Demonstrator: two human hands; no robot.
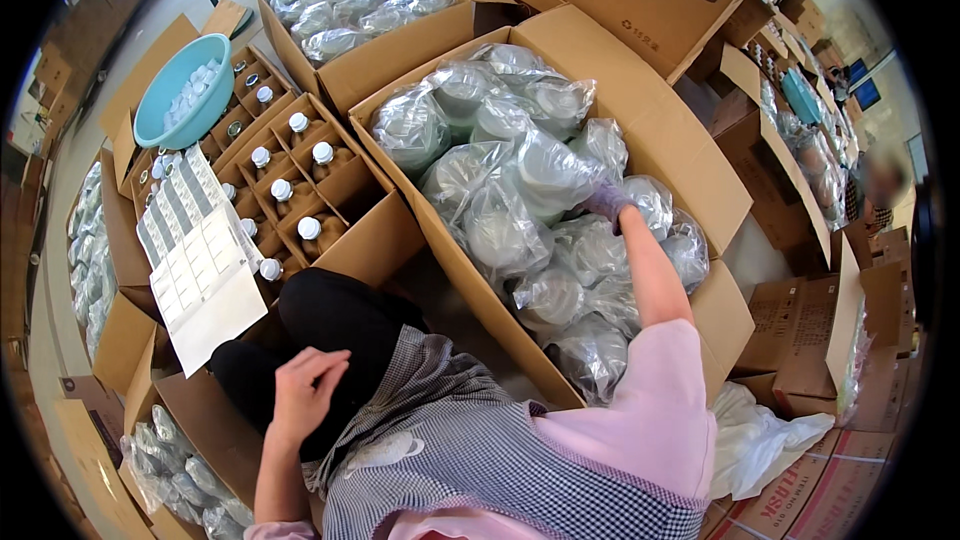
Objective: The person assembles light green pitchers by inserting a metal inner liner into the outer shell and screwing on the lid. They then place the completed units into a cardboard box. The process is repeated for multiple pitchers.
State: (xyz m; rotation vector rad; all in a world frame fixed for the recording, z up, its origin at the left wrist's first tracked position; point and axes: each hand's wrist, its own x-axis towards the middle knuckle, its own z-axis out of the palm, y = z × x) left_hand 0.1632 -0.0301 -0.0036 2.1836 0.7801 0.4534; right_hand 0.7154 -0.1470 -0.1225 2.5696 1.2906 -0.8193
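My right hand, in a purple glove, reaches into a large open cardboard box. Its fingers are closed on the clear plastic bag around a rounded glass vessel, though the fingertips are partly hidden. Similar bagged glass vessels fill the box around it. My bare left hand hovers over my dark-trousered leg, fingers loosely bent and apart, holding nothing. To the left, a divided carton holds several brown bottles with white caps.
A light-blue basin of small white pieces rests on the bottle carton's far left corner. Label sheets lie across its near left side. Another box of bagged items stands behind. At right are more cartons and a blurred person.
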